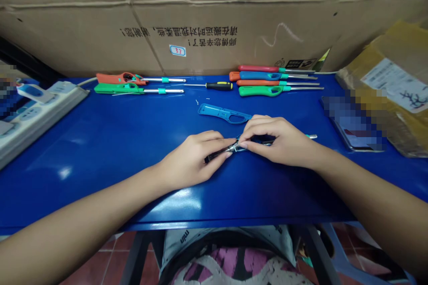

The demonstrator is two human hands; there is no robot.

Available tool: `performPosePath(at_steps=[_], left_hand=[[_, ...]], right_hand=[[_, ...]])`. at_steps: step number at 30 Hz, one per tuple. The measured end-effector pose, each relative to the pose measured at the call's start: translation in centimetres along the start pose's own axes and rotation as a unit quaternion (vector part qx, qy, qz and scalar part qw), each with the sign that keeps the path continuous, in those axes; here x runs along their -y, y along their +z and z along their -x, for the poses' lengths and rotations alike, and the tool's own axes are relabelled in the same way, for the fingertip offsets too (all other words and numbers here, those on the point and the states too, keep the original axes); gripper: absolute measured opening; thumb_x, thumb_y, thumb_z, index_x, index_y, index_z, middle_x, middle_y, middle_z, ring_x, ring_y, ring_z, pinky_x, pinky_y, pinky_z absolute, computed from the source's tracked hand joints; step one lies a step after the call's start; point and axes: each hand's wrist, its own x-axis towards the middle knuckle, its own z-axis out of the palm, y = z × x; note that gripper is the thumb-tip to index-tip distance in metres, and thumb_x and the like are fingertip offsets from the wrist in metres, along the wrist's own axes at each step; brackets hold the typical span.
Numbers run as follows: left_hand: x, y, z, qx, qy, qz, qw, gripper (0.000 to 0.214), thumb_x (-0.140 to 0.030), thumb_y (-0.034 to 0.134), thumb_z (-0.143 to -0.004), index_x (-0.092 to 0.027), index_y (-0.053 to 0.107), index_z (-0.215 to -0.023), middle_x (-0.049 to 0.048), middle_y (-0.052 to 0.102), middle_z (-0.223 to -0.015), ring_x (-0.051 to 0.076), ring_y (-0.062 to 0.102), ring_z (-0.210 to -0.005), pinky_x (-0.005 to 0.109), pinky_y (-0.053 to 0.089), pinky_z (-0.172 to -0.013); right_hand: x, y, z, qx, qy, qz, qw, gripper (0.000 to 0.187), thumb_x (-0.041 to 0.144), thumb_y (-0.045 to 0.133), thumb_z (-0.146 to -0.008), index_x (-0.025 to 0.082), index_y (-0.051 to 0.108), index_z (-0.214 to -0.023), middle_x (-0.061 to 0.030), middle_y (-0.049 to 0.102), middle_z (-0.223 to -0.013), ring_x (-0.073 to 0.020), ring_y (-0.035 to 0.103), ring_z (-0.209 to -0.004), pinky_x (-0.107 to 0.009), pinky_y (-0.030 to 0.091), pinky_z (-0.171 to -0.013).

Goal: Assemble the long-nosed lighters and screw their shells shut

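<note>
My left hand (pixel 195 156) is closed around the dark end of an opened utility lighter (pixel 216 155). With a pinch, my right hand (pixel 282 140) grips the lighter's middle, where small metal parts show between the fingertips. The lighter's metal tip shows beyond my right wrist. My palms and fingers hide much of its body. Just behind my hands, a blue lighter casing half (pixel 217 112) lies on the blue table (pixel 100 142), its right end close to my right fingers.
Behind lie a black-and-yellow screwdriver (pixel 219 86), an orange lighter (pixel 117 79) and a green lighter (pixel 118 88) at left, and several coloured lighters (pixel 261 91) at right. A power strip (pixel 36 107) stands far left; a phone (pixel 354 124) and wrapped parcel (pixel 394 89) are right. A cardboard box (pixel 200 13) backs the table.
</note>
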Motion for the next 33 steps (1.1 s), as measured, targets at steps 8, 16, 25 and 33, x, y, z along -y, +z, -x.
performPosePath(at_steps=[8, 16, 25, 33], left_hand=[[0.03, 0.24, 0.15, -0.005, 0.004, 0.011, 1.0, 0.031, -0.016, 0.056, -0.099, -0.008, 0.065, -0.128, 0.0092, 0.071, -0.097, 0.016, 0.066, -0.086, 0.027, 0.055, -0.078], [-0.28, 0.4, 0.15, -0.018, -0.002, 0.006, 1.0, 0.03, -0.018, 0.055, -0.1, -0.012, 0.067, -0.126, 0.0085, 0.071, -0.095, 0.016, 0.068, -0.085, 0.028, 0.057, -0.076], [-0.25, 0.63, 0.28, -0.029, -0.007, -0.005, 1.0, 0.028, -0.018, 0.056, -0.099, -0.012, 0.068, -0.123, 0.0094, 0.072, -0.096, 0.016, 0.069, -0.086, 0.028, 0.059, -0.078], [-0.08, 0.21, 0.11, -0.034, -0.018, -0.034, 0.999, 0.026, -0.018, 0.06, -0.097, -0.01, 0.07, -0.12, 0.0087, 0.072, -0.095, 0.017, 0.069, -0.088, 0.028, 0.058, -0.08]], right_hand=[[0.02, 0.05, 0.05, 0.001, -0.001, -0.004, 1.0, 0.01, 0.022, 0.066, -0.093, 0.02, 0.071, -0.084, -0.0017, 0.073, -0.082, -0.0163, 0.064, -0.081, -0.036, 0.044, -0.088], [0.08, 0.04, 0.09, 0.008, 0.012, -0.013, 1.0, 0.01, 0.022, 0.066, -0.092, 0.021, 0.071, -0.083, -0.002, 0.072, -0.081, -0.0172, 0.063, -0.08, -0.036, 0.045, -0.085], [-0.05, 0.26, 0.03, 0.011, 0.016, -0.003, 1.0, 0.011, 0.021, 0.065, -0.092, 0.02, 0.068, -0.082, -0.0023, 0.071, -0.082, -0.0168, 0.062, -0.081, -0.035, 0.044, -0.082], [0.32, 0.61, -0.14, -0.004, 0.038, 0.032, 0.999, 0.013, 0.021, 0.061, -0.094, 0.02, 0.067, -0.082, -0.0019, 0.072, -0.082, -0.0164, 0.063, -0.081, -0.035, 0.042, -0.083]])
